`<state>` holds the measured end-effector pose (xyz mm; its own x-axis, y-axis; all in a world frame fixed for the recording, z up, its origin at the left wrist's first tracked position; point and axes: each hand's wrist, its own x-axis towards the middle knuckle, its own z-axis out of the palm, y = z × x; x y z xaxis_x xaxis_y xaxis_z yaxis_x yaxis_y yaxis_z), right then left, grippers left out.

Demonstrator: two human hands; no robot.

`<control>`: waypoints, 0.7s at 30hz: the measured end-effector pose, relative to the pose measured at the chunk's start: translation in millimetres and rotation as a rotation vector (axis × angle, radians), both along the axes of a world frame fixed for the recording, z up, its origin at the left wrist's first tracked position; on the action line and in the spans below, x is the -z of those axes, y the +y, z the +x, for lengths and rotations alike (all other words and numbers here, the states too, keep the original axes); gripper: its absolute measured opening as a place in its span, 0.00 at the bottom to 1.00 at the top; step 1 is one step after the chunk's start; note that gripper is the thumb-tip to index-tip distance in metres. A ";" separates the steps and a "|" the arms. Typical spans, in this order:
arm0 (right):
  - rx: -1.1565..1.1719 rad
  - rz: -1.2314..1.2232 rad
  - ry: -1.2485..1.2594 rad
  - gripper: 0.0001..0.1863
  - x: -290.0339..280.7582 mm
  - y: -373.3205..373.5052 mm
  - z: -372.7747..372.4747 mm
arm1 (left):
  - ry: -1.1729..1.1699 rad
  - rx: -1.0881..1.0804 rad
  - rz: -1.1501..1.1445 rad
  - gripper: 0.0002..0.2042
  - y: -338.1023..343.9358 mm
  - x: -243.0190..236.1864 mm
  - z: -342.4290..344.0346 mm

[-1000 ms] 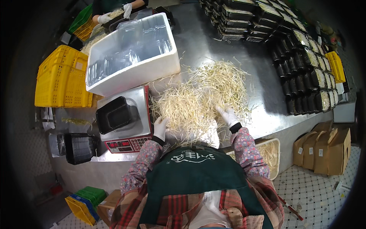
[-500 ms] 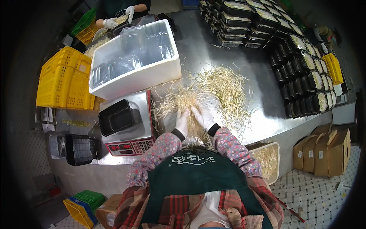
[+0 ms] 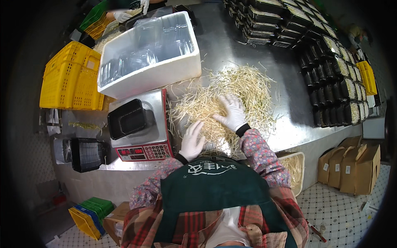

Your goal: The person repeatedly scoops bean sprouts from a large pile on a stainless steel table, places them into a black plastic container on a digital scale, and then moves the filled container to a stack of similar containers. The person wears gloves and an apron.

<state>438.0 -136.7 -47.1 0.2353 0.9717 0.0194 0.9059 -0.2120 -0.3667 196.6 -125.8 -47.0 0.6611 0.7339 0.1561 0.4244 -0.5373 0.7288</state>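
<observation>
A loose pile of pale bean sprouts (image 3: 252, 87) spreads over the steel table before me. My right hand (image 3: 232, 115), in a white glove, lies on the sprouts with thumb and fingers apart. At the pile's near left edge my left hand (image 3: 192, 142), gloved too, is open, its fingers stretched toward the sprouts. Neither hand grips anything that I can see. Left of the hands is a weighing scale (image 3: 159, 132) with a red panel of keys. An empty black plastic tray (image 3: 127, 120) sits tilted on its steel plate.
Behind the scale stands a white foam box (image 3: 153, 74) of clear plastic lids. Yellow crates (image 3: 70, 78) are to its left. Black trays filled with sprouts (image 3: 331, 89) are stacked at right. A stack of black trays (image 3: 87, 155) sits front left. A co-worker's gloved hands (image 3: 123, 16) show far left.
My hands have moved apart: the right went forward onto the pile, the left back and to the left. Sprouts that were gathered between them now lie spread wider.
</observation>
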 end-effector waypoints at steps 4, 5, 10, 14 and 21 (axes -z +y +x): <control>0.101 -0.102 -0.066 0.46 23.4 28.5 18.2 | 0.381 0.342 0.127 0.26 0.6 30.5 2.9; 0.198 -0.112 -0.060 0.45 26.5 31.6 33.9 | 0.334 0.368 0.124 0.25 -1.6 40.6 -4.7; 0.180 0.036 0.056 0.44 26.2 17.6 73.1 | 0.117 0.488 0.124 0.22 3.4 56.8 -39.6; 0.203 0.169 0.068 0.46 9.6 -22.0 46.4 | 0.162 0.309 0.028 0.27 1.0 28.6 -48.3; -0.197 -0.176 0.037 0.66 8.5 -84.8 -46.9 | 0.547 0.246 0.128 0.57 9.4 8.6 -11.4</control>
<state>391.1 -221.5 -55.6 0.0384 0.9865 -0.1591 0.9226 -0.0962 -0.3735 185.2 -116.5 -55.6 0.8182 0.5471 -0.1768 0.5708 -0.7360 0.3641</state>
